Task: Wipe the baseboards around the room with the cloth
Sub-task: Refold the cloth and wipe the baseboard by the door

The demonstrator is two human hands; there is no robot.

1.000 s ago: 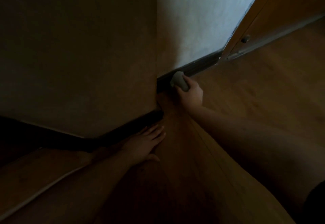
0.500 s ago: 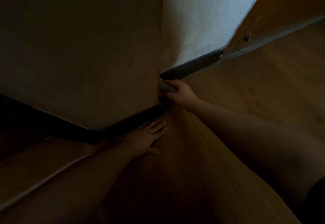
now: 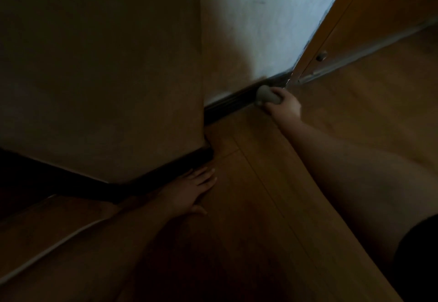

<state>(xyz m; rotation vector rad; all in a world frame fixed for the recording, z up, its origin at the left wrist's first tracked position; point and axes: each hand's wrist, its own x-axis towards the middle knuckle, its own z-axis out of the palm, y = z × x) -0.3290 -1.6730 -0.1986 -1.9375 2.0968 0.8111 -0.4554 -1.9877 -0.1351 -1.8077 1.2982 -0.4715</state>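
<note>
Down at the near left, your left hand (image 3: 192,190) lies flat on the wood floor (image 3: 272,207), fingers straight, right beside the dark baseboard (image 3: 227,102) at the wall corner (image 3: 202,112). Further right, your right hand (image 3: 284,106) grips the balled-up cloth (image 3: 265,95), pressing it onto the baseboard's far end, just left of the door frame (image 3: 315,41).
</note>
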